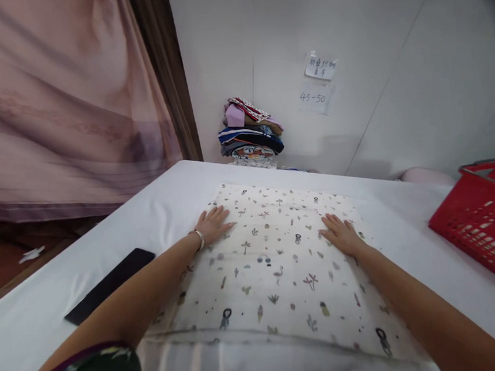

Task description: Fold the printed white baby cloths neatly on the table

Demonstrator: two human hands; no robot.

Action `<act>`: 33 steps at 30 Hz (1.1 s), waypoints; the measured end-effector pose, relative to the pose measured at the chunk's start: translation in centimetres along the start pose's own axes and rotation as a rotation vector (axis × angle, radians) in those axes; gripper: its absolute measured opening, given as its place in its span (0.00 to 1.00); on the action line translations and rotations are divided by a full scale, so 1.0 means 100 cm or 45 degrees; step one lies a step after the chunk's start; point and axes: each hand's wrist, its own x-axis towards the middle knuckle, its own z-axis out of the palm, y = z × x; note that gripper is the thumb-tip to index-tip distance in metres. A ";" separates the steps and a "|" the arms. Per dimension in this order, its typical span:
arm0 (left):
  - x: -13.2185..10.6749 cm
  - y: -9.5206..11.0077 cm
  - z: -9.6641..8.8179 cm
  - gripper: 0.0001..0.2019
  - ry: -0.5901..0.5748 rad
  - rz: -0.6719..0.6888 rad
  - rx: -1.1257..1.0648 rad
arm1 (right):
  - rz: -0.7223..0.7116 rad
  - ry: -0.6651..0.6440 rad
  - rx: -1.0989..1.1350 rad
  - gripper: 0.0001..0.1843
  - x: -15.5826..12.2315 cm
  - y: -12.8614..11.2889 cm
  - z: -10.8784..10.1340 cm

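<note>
A white cloth (275,258) printed with small flamingos, palms and cacti lies spread over the white-covered table (174,195). My left hand (213,225) rests flat on its left edge, fingers spread, with a bracelet at the wrist. On the right edge lies my right hand (341,234), palm down with fingers apart. Neither hand grips anything. The cloth looks mostly smooth, with faint creases across it, and its near edge runs along the front of the table.
A black flat object (111,284) lies left of my left forearm. At right stands a red plastic basket (484,219). Beyond the far edge is a stack of folded clothes (249,130) by the wall with paper notes (315,98). A pink curtain (62,103) hangs at left.
</note>
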 end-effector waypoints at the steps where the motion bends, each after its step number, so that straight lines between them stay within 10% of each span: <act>1: -0.009 0.003 -0.003 0.32 0.027 0.017 0.008 | -0.011 0.016 -0.014 0.35 -0.008 -0.001 0.000; 19: -0.172 0.024 -0.004 0.30 -0.005 0.377 -0.032 | -0.286 0.177 0.007 0.30 -0.143 -0.019 0.034; 26: -0.220 0.042 -0.026 0.24 0.103 0.425 -0.166 | -0.440 0.234 0.109 0.28 -0.187 -0.020 0.027; 33: -0.234 0.036 -0.006 0.13 0.285 0.476 -0.309 | -0.550 0.490 0.206 0.19 -0.225 -0.031 0.015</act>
